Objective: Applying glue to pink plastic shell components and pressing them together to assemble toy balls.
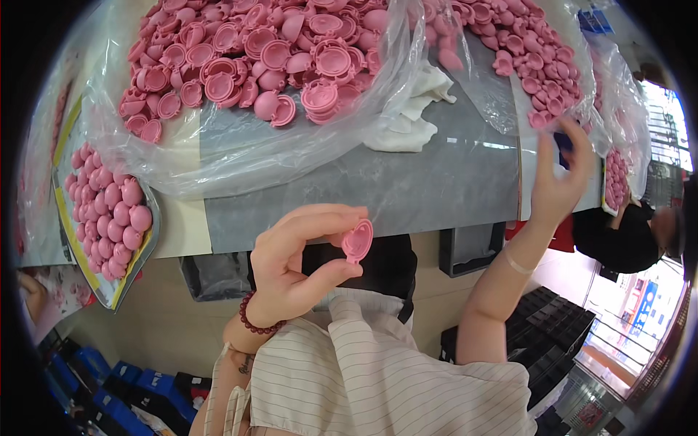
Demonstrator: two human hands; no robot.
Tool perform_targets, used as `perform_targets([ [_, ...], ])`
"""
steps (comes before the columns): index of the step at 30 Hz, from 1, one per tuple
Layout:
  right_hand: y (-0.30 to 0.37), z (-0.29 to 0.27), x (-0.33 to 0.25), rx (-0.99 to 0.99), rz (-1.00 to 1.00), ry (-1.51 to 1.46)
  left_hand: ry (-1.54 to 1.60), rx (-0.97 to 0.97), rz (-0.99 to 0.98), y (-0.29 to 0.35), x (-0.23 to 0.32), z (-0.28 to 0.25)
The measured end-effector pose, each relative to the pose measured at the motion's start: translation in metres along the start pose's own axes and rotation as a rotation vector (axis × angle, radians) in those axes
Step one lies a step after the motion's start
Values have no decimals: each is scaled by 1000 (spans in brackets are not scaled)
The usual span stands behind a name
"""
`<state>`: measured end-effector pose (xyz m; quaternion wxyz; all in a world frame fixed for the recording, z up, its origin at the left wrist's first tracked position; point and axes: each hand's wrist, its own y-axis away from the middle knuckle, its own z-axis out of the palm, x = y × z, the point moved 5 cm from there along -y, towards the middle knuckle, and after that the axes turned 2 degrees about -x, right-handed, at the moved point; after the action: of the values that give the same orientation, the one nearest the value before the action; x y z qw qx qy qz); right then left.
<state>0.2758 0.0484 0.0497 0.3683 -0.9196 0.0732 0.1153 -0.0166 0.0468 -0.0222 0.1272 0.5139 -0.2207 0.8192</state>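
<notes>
My left hand point(291, 251) is closed in a pinch in front of my body. Between its thumb and fingertips is a small pink plastic half-shell point(358, 240), its hollow side showing and a small tab at its lower end. My right hand point(563, 178) reaches out to the far right, slightly blurred. Its thumb and fingers are curved but apart, with nothing visible between them. The fingertips are at the near edge of a pile of smaller pink pieces point(542, 69).
A large heap of pink hinged round shells point(269, 54) lies on clear plastic sheeting point(240, 163) over the grey tabletop point(451, 178). A crumpled white cloth point(407, 123) lies beside it. At left, a yellow-edged tray point(145, 251) holds pink balls. Other people sit at both sides.
</notes>
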Motion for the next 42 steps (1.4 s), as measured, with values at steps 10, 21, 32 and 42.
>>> perform_targets([
  [10, -52, 97, 23, -544, -298, 19, -101, 62, 14, 7, 7, -4],
  [21, 50, 46, -73, -677, 143, -477, -89, 38, -35, 6, 6, -16],
  [32, 74, 29, -125, -497, -180, -960, 43, -52, -161, 3, -6, 5],
  [42, 84, 32, -124, -467, -167, -985, -28, -35, -159, 3, -7, 7],
])
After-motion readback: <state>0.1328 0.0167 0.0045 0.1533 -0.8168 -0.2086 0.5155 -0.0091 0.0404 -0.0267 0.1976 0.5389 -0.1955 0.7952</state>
